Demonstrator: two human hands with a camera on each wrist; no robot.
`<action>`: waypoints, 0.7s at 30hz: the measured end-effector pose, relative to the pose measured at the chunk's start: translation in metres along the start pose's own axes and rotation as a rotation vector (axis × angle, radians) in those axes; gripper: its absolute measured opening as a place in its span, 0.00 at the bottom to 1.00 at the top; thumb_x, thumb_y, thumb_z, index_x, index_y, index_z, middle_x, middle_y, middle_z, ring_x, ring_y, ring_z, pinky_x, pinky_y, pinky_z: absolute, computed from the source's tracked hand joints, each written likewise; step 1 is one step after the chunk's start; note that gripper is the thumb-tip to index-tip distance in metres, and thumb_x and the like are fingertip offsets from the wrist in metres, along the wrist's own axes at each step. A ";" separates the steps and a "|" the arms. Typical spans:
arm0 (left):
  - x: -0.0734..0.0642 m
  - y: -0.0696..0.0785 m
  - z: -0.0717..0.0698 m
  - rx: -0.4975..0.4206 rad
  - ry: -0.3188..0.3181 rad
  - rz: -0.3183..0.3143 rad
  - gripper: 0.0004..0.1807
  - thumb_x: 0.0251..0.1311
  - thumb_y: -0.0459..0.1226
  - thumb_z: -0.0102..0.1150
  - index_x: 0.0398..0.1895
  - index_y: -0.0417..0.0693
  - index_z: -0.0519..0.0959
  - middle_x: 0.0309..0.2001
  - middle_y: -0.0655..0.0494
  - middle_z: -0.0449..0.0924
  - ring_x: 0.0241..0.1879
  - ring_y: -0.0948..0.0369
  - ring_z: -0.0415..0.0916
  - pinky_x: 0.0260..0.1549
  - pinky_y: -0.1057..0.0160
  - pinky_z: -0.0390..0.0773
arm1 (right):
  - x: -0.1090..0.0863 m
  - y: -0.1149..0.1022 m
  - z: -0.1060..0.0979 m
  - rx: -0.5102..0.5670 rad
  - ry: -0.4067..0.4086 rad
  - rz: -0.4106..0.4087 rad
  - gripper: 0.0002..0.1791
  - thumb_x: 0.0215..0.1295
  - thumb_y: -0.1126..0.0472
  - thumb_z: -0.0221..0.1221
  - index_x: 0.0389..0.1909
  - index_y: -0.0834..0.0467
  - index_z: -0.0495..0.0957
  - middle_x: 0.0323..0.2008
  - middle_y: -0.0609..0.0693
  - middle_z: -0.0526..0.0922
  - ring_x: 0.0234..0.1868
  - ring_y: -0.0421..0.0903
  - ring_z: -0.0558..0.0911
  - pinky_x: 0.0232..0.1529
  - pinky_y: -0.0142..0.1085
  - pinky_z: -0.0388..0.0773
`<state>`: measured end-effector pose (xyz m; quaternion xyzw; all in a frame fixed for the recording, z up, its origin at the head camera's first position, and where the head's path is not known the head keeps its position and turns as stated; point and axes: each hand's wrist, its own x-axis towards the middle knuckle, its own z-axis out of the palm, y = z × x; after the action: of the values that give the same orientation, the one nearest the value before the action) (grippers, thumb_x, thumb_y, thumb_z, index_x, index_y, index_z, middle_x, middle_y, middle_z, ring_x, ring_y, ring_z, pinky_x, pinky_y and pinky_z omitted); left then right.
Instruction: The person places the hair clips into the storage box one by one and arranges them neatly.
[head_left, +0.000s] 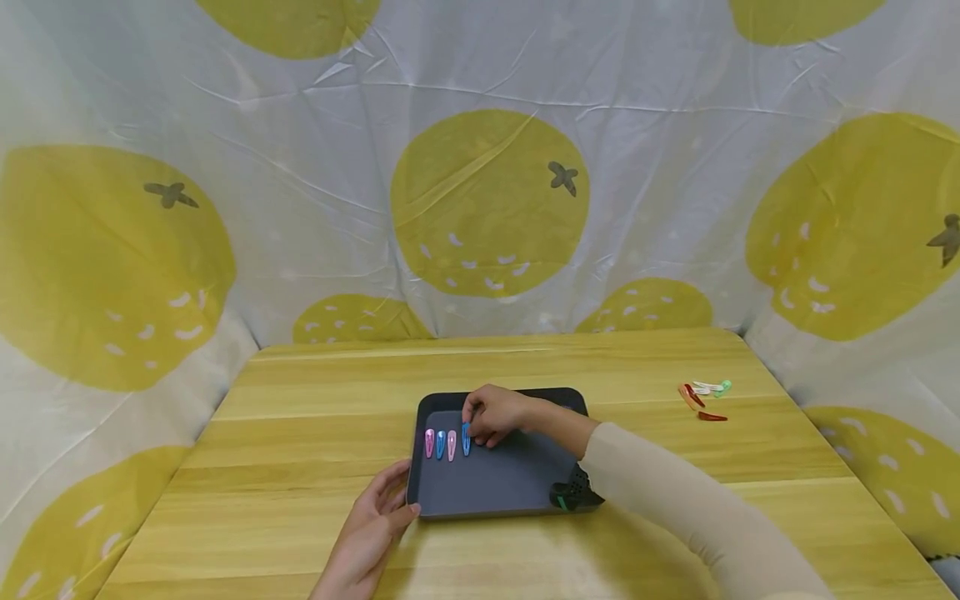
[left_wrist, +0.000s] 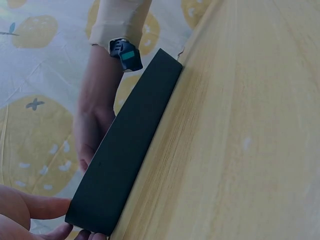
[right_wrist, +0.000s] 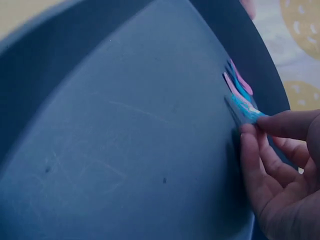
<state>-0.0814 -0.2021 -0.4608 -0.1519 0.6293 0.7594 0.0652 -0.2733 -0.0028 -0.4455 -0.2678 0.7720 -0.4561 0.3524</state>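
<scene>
A dark grey baking tray (head_left: pixel 510 492) lies on the wooden table. My left hand (head_left: pixel 371 525) grips its near left corner, and the left wrist view shows the thumb against the tray's outer wall. Over the tray, my right hand (head_left: pixel 498 414) pinches a blue snap hair clip (head_left: pixel 466 446) between thumb and fingertips. That clip (right_wrist: pixel 247 108) points toward the tray's floor. Left of it, a row holds a bright pink clip (head_left: pixel 429 444), another blue clip (head_left: pixel 440 445) and a pale pink clip (head_left: pixel 452 447), roughly parallel.
Several loose clips lie at the table's right: an orange clip (head_left: pixel 687 397), a red clip (head_left: pixel 712 417), white ones and a green clip (head_left: pixel 723 387). A black wrist camera (head_left: pixel 576 492) on my right arm covers the tray's near right corner. A lemon-print curtain (head_left: pixel 487 75) hangs behind.
</scene>
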 end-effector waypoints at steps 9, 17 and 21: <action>0.000 0.000 0.000 -0.001 0.012 0.001 0.39 0.63 0.17 0.52 0.78 0.35 0.55 0.77 0.33 0.52 0.75 0.37 0.52 0.71 0.42 0.60 | 0.004 -0.004 0.010 -0.206 0.079 -0.007 0.04 0.66 0.71 0.65 0.36 0.61 0.80 0.25 0.52 0.83 0.26 0.46 0.81 0.27 0.37 0.82; 0.000 0.000 0.000 0.004 0.008 -0.001 0.39 0.63 0.17 0.52 0.78 0.34 0.54 0.77 0.32 0.51 0.75 0.36 0.51 0.71 0.41 0.59 | 0.003 -0.007 0.017 -0.338 0.124 -0.028 0.05 0.67 0.68 0.67 0.33 0.58 0.81 0.23 0.51 0.82 0.24 0.46 0.80 0.24 0.36 0.80; 0.000 0.000 0.000 0.008 0.012 -0.003 0.39 0.63 0.17 0.52 0.78 0.34 0.54 0.77 0.32 0.51 0.75 0.36 0.51 0.71 0.41 0.59 | 0.004 -0.007 0.019 -0.380 0.133 -0.035 0.06 0.66 0.67 0.68 0.31 0.57 0.81 0.21 0.49 0.81 0.22 0.44 0.79 0.23 0.35 0.79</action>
<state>-0.0813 -0.2019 -0.4612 -0.1574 0.6324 0.7558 0.0631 -0.2601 -0.0181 -0.4470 -0.3123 0.8609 -0.3250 0.2360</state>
